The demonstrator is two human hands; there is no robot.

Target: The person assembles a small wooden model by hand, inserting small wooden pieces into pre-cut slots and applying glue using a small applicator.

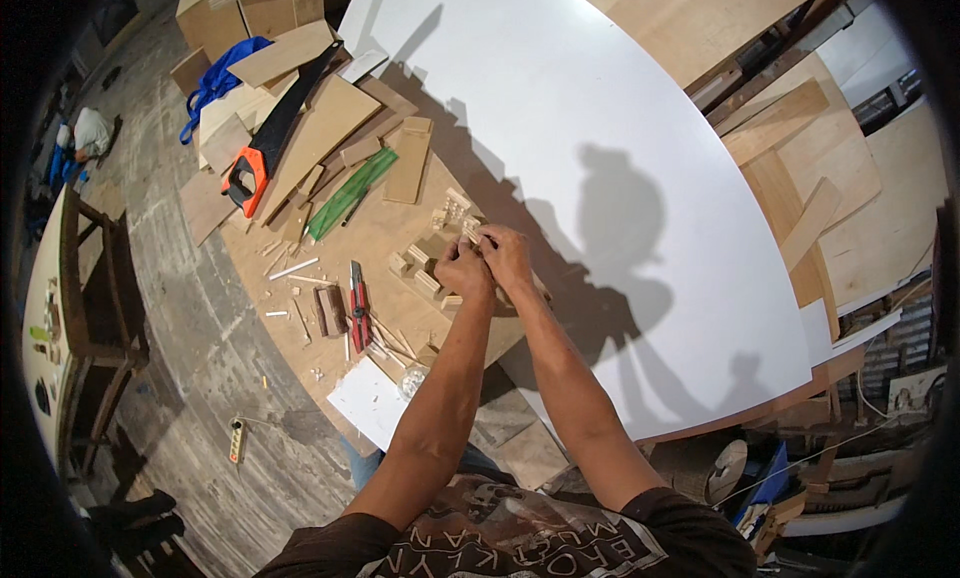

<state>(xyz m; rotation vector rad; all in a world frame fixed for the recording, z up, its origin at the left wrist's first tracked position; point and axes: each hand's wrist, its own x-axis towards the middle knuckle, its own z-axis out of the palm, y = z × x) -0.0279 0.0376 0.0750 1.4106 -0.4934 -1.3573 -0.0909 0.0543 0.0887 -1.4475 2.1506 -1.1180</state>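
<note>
Close together over the wooden work surface (255, 268), both hands pinch at one small light wood piece (472, 233). My left hand (465, 272) closes on it from the near left, and my right hand (508, 256) from the right; the fingertips partly cover it. Around them is a small model-like arrangement of wood blocks, with a ridged block (457, 202) just beyond the fingers and a short block (424, 282) left of my left hand. Whether the held piece touches the blocks beneath is hidden. A red and black utility knife (359, 308) lies to the left.
A handsaw (262, 160) with an orange handle rests on board offcuts (335, 128) at the far left. Nearby lie a green translucent strip (352, 193), a brown block (329, 311) and wood slivers. A large white panel (650, 108) spreads to the right, with plywood sheets (790, 168) beyond.
</note>
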